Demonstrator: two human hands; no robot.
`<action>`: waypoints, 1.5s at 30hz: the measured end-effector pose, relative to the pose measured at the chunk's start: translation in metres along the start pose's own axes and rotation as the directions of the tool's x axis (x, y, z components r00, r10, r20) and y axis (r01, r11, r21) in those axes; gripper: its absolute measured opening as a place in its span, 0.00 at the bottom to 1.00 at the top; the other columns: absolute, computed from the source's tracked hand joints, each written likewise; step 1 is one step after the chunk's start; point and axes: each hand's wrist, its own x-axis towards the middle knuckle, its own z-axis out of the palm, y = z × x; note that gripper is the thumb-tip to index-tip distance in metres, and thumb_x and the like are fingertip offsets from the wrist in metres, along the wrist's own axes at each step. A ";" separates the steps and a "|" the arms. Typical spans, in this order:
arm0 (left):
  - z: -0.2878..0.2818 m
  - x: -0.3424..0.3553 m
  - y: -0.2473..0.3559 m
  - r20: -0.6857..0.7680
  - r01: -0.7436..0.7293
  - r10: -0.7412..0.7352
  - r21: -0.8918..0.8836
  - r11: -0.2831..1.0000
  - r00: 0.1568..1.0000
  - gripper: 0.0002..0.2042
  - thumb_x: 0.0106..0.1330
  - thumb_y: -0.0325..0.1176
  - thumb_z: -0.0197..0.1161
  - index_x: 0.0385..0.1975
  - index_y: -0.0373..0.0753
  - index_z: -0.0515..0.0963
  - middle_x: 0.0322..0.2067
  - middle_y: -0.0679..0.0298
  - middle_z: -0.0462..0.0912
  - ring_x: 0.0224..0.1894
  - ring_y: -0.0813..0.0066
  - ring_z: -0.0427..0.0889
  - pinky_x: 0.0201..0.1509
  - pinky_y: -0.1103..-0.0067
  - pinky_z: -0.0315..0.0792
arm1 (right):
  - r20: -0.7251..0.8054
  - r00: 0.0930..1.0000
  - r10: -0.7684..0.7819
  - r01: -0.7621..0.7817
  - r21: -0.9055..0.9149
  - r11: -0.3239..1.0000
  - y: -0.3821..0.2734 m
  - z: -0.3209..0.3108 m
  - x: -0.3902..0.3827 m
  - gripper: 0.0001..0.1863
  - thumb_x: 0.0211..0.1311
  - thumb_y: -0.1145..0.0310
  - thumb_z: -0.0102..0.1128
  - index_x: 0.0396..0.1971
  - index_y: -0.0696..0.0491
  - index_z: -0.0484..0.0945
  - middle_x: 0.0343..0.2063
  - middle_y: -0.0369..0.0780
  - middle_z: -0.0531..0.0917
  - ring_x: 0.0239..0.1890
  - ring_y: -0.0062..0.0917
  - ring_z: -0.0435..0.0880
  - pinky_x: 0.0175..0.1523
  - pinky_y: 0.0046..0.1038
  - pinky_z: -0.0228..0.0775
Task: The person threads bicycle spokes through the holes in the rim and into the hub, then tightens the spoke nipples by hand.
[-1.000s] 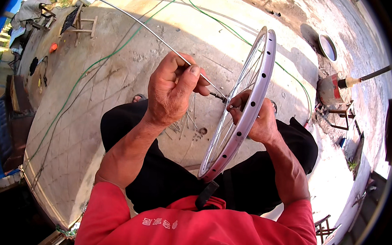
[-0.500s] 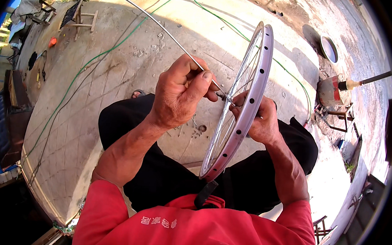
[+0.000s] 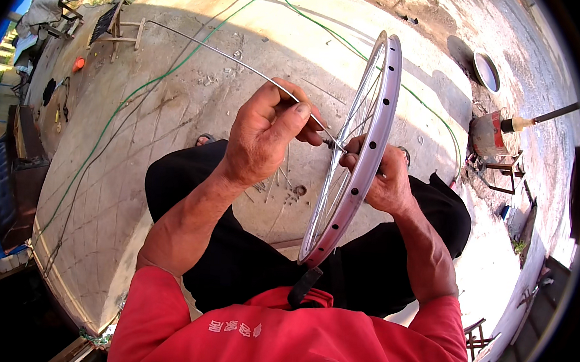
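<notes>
My left hand (image 3: 266,133) pinches a long thin spoke (image 3: 237,61) between thumb and fingers. The spoke stretches away to the far left, and its near end points at the hub (image 3: 333,144) of a bicycle wheel. That wheel's rim (image 3: 380,117) is pale silver with a row of dark holes, and it stands upright between my thighs, tilted slightly to the right. From the right side, my right hand (image 3: 391,180) reaches behind the rim. Its fingers close on the wheel among the spokes beside the hub; the exact grip is partly hidden.
Small metal parts and a ring (image 3: 300,190) lie on the concrete between my legs. A green hose (image 3: 157,78) crosses the floor. Wooden stools (image 3: 116,34) stand far left. On the right are a bucket (image 3: 491,135) and a round basin (image 3: 486,71).
The spoke's far end has swung down and to the left. My left hand has shifted very slightly, and the wheel and my right hand stay nearly in place.
</notes>
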 end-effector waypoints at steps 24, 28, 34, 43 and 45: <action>0.000 0.001 0.008 0.060 0.096 -0.101 0.088 0.991 0.993 0.10 0.80 0.32 0.54 0.46 0.30 0.76 0.32 0.52 0.88 0.31 0.67 0.89 0.38 0.75 0.84 | -0.041 0.996 0.074 -0.074 0.008 0.997 0.003 -0.001 -0.001 0.11 0.70 0.76 0.56 0.49 0.61 0.79 0.36 0.45 0.86 0.39 0.26 0.86 0.47 0.31 0.78; -0.003 0.001 0.008 0.030 0.031 -0.033 0.059 0.998 0.999 0.10 0.80 0.33 0.54 0.46 0.30 0.76 0.33 0.53 0.87 0.32 0.69 0.89 0.38 0.76 0.85 | -0.063 0.996 0.059 -0.052 0.114 0.992 0.002 0.003 0.000 0.13 0.73 0.71 0.58 0.51 0.62 0.79 0.36 0.45 0.86 0.39 0.22 0.85 0.45 0.29 0.79; -0.004 0.005 0.034 -0.014 -0.180 0.182 0.088 0.980 0.983 0.11 0.82 0.32 0.50 0.45 0.30 0.74 0.33 0.53 0.86 0.33 0.69 0.88 0.41 0.75 0.83 | -0.001 0.999 0.032 -0.032 0.122 0.992 0.015 0.004 -0.001 0.11 0.71 0.71 0.58 0.47 0.62 0.80 0.26 0.41 0.83 0.28 0.20 0.80 0.36 0.29 0.74; 0.028 0.011 0.068 0.238 -0.389 0.323 0.333 0.859 0.916 0.11 0.82 0.32 0.49 0.45 0.29 0.74 0.32 0.53 0.85 0.32 0.70 0.86 0.40 0.75 0.81 | 0.002 1.000 0.020 -0.020 0.011 1.000 0.007 0.010 -0.003 0.09 0.69 0.73 0.58 0.44 0.60 0.82 0.31 0.42 0.87 0.33 0.23 0.84 0.41 0.29 0.78; 0.028 0.012 0.065 0.255 -0.362 0.283 0.360 0.860 0.925 0.11 0.82 0.32 0.49 0.45 0.29 0.74 0.32 0.53 0.85 0.32 0.71 0.86 0.41 0.75 0.81 | 0.009 1.000 0.008 -0.008 0.032 0.999 0.003 0.010 -0.002 0.10 0.69 0.73 0.58 0.44 0.60 0.82 0.32 0.43 0.87 0.34 0.23 0.85 0.42 0.29 0.79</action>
